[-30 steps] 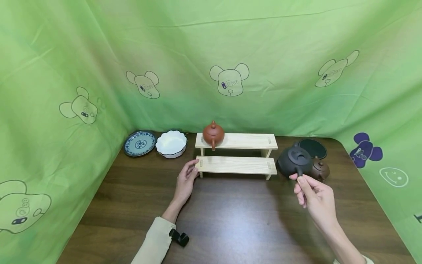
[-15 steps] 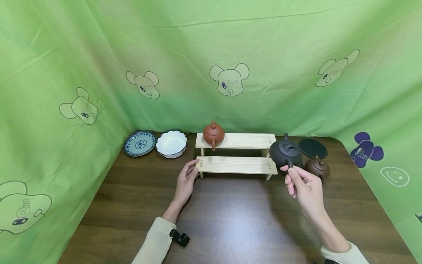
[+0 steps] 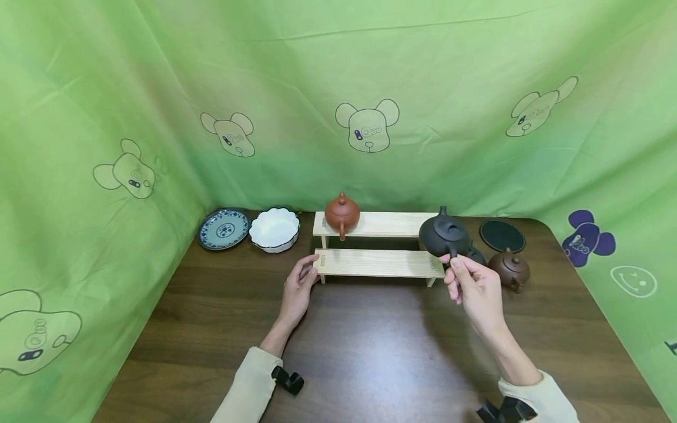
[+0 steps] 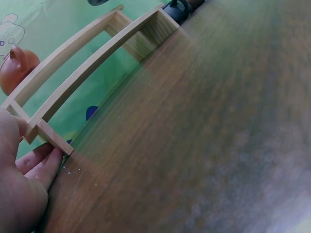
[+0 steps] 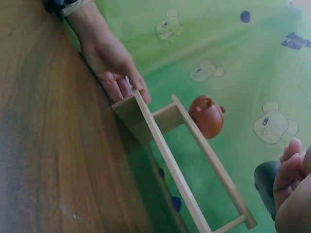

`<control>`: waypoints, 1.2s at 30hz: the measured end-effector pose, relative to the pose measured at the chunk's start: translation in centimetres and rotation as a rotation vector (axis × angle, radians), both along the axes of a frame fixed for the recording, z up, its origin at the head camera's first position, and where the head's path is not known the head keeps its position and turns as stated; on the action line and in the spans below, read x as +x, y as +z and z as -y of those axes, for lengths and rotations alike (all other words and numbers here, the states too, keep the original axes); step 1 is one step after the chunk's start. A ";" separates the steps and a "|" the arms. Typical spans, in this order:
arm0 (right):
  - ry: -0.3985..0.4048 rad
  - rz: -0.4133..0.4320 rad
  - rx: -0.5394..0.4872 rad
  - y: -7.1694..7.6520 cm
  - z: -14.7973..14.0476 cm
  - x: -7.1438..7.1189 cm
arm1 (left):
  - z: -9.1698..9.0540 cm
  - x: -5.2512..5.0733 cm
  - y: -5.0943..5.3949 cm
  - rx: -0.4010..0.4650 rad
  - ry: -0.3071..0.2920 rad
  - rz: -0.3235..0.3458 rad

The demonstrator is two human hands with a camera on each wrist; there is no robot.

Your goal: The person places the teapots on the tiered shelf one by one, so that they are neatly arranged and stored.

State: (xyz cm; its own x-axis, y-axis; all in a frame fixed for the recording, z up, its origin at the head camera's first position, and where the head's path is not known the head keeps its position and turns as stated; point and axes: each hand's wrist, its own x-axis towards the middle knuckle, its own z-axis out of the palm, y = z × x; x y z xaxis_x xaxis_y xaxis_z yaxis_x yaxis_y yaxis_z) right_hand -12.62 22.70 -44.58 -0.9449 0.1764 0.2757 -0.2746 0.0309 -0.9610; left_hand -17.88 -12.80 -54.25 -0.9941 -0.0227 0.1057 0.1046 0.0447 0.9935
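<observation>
Progress looks partial: I see red teapot (image 3: pixel 341 214) on the wooden stand (image 3: pixel 378 263), left hand (image 3: pixel 296 291) gripping one end; right hand (image 3: pixel 478 294) pinching black teapot (image 3: pixel 442 236) aloft by the other; brown teapot (image 3: pixel 509 269) presumably remaining

In the head view, the black teapot (image 3: pixel 443 235) at three o'clock partly hides a second black pot (image 3: pixel 476 254) and the wooden stand's upper shelf (image 3: pixel 388 224). In their own wrist views, edges crop the left hand (image 4: pixel 22 179) at eight o'clock and the right hand (image 5: pixel 294 187) at four.
</observation>
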 end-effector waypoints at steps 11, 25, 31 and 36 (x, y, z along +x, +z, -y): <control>0.010 -0.005 -0.027 -0.8 1.1 -2.0 | 0.0 0.2 0.0 -0.005 0.007 0.002; 0.011 -0.017 -0.035 -1.2 2.0 -4.2 | 0.1 0.0 0.1 -0.010 0.006 0.003; 0.018 0.003 -0.021 -1.3 2.4 -5.0 | 0.2 0.2 0.0 -0.021 0.000 -0.002; 0.012 0.008 -0.004 -1.5 2.6 -5.5 | 0.4 0.0 -0.7 -0.023 -0.022 -0.083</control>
